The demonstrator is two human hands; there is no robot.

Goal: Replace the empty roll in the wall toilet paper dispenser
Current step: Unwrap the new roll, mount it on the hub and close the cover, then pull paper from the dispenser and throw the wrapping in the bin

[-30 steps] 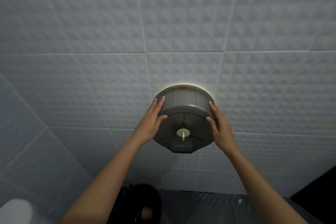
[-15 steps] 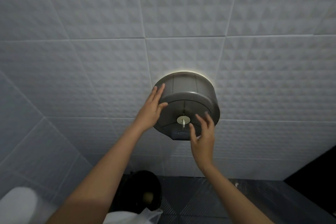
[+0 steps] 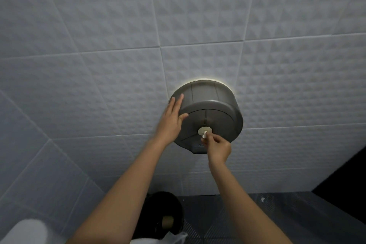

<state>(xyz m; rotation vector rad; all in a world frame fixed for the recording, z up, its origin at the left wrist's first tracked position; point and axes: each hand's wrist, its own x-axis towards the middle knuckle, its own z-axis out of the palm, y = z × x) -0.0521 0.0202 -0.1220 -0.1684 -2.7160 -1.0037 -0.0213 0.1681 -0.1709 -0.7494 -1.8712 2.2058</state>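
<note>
At the lower left corner of the view a white rounded shape point(image 3: 25, 232) showed, too cut off to name. Right of it, on the dark floor point(image 3: 277, 216) at the foot of the wall point(image 3: 99, 35), stood a black bin point(image 3: 164, 216) with what looked like a cardboard core point(image 3: 168, 222) inside, and a scrap of white plastic point(image 3: 176, 236) lay at its near side.

The left hand point(image 3: 171, 119) lay flat and open against the left rim of the dispenser point(image 3: 210, 117), fingers spread along the drum, thumb on the front edge, bracing rather than gripping. The dispenser, a grey round drum, was fixed to the wall near the view's centre, cover closed.

The right hand point(image 3: 216, 147) was pinched narrow on a small white key point(image 3: 204, 134) at the pale lock disc point(image 3: 205, 130) in the middle of the cover.

The cover seemed stiff, smooth plastic, light but likely slippery; I judged the rim the best hold, since the face offers nothing to grasp. The key looked thin and could snap if forced.

Half a second earlier the right hand was open below the disc, fingers apart; a second earlier it cupped the right rim. The left hand had kept its place.
</note>
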